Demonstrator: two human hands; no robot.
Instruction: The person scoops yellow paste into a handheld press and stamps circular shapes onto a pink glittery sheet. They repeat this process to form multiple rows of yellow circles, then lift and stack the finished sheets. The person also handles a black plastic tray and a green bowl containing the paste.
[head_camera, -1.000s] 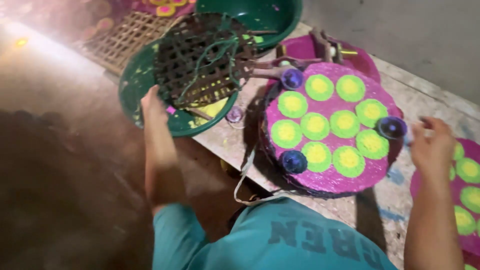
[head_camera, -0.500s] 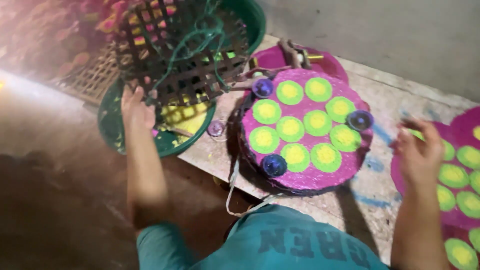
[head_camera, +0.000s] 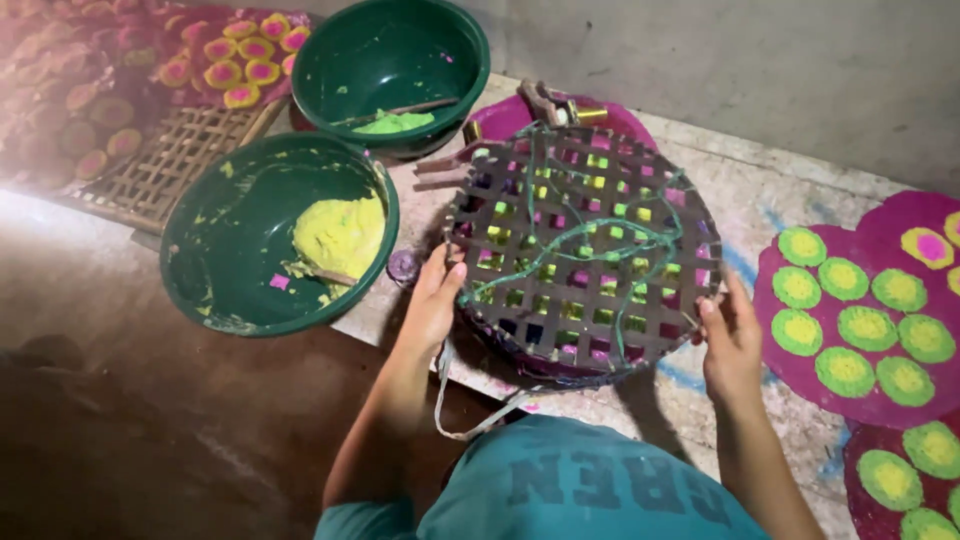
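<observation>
**Woven lattice tray is lying over the coloured round piece, both hands at its edges**

Starting from the left, a flat woven mat is lying at the far side with small pink and yellow pieces beyond it. Next to it two green basins are standing: the near basin is holding a lump of yellow-green paste, and the far basin is holding only a little green paste with a stick across it.

The left hand is touching the left rim of the round lattice tray, fingers stretched and partly curled around the edge. I cannot tell if it is really clamping. The tray is lying flat on the bench, face up toward the camera, over a pink round piece whose yellow and pink colours are showing through the gaps. Being nearly circular, it has no clear long axis; its strips are running diagonally, and a green cord is winding across the top.

The right hand is gripping the right rim with bent fingers.

In my judgement, the covering step is looking done, because the tray is sitting fully over the piece; whatever follows with the covered piece is not yet begun.

On the right, finished pink sheets with green-yellow discs are lying on the bench.
</observation>
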